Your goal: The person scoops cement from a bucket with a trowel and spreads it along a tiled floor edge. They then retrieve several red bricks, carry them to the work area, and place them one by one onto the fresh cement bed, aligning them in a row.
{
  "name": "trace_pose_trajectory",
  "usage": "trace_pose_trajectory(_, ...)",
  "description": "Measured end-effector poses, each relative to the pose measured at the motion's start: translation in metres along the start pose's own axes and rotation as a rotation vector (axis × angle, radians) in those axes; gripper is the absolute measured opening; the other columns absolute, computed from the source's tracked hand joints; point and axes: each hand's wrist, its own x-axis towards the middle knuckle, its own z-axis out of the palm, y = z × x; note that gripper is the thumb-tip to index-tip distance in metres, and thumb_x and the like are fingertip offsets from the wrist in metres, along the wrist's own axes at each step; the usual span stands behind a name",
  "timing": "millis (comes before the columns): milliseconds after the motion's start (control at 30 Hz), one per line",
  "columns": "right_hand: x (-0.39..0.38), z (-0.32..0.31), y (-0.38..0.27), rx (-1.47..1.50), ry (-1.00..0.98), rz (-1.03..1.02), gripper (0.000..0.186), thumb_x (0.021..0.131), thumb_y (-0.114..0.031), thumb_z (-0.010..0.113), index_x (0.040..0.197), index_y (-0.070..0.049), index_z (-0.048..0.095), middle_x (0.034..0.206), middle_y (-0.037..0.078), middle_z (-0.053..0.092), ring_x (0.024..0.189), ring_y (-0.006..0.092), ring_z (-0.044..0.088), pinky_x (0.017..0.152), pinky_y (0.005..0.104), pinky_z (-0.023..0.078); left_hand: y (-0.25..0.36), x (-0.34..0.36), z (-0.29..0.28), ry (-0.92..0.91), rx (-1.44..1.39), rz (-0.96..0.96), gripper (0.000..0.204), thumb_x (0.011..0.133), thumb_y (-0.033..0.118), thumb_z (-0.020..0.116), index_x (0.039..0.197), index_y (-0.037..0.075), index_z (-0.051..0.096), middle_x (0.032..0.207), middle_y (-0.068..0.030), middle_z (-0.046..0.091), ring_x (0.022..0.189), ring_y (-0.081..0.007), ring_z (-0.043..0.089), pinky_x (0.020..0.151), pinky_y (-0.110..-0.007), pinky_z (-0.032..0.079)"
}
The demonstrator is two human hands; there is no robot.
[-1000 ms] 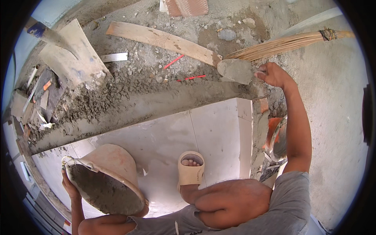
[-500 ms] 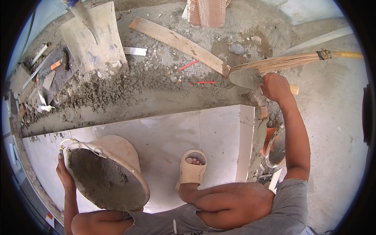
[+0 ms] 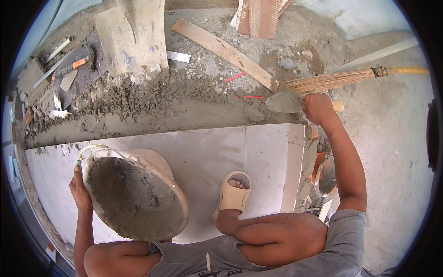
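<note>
A pale bucket (image 3: 159, 161) of wet grey mortar (image 3: 134, 198) leans at the lower left, its mouth tilted toward me. My left hand (image 3: 81, 194) grips it at the left rim, by the rope handle (image 3: 99, 147); some fingers are hidden. At the right, my right hand (image 3: 319, 109) is closed round the wooden handle (image 3: 338, 106) of a trowel (image 3: 284, 102). The mortar-smeared blade points left, over the right end of a wet mortar bed (image 3: 184, 115). Just left of the blade lies a mortar lump (image 3: 254, 114).
Pale tiles (image 3: 207, 147) form the step under my sandalled foot (image 3: 234, 194). Beyond the mortar lie a shovel (image 3: 134, 41), a wooden board (image 3: 226, 53) and a broom (image 3: 337, 79). Rubble and scraps (image 3: 60, 87) cover the far left. Another container (image 3: 326, 174) sits beside the step's right end.
The trowel blade has shifted slightly down and left, and a mortar lump now shows beside it. The bucket's mouth faces me more fully. The whole view has shifted a little.
</note>
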Motion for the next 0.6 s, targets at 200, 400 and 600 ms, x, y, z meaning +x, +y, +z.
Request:
trace_pose_trajectory(200, 0.034, 0.023, 0.031, -0.338, 0.161, -0.036, 0.027, 0.090, -0.019, 0.050, 0.090, -0.009, 0.075, 0.104, 0.012, 0.068, 0.111, 0.0294, 0.058, 0.107, 0.0490, 0.033, -0.004, 0.002, -0.005, -0.038, -0.017, -0.012, 0.055, 0.103, 0.046, 0.043, 0.094, -0.005, 0.062, 0.086, -0.0040, 0.059, 0.083, -0.0122, 0.047, 0.080, -0.028, 0.042)
trace_pose_trajectory(400, 0.068, 0.051, -0.019, -0.612, 0.219, -0.379, 0.031, 0.093, -0.025, 0.049, 0.093, -0.009, 0.075, 0.104, 0.009, 0.067, 0.113, 0.0277, 0.055, 0.111, 0.0475, 0.029, -0.005, 0.002, -0.006, -0.025, 0.062, 0.008, 0.058, 0.103, 0.046, 0.041, 0.098, -0.007, 0.062, 0.091, -0.0061, 0.060, 0.086, -0.0135, 0.049, 0.085, -0.029, 0.042)
trace_pose_trajectory(600, 0.074, 0.021, -0.073, -0.596, 0.252, -0.604, 0.028, 0.089, -0.028, 0.054, 0.088, -0.010, 0.075, 0.097, 0.006, 0.068, 0.104, 0.0259, 0.057, 0.103, 0.0397, 0.038, -0.006, 0.003, -0.001, 0.037, 0.125, 0.039, 0.059, 0.102, 0.048, 0.041, 0.097, -0.007, 0.062, 0.090, -0.0081, 0.060, 0.086, -0.0146, 0.049, 0.084, -0.030, 0.043)
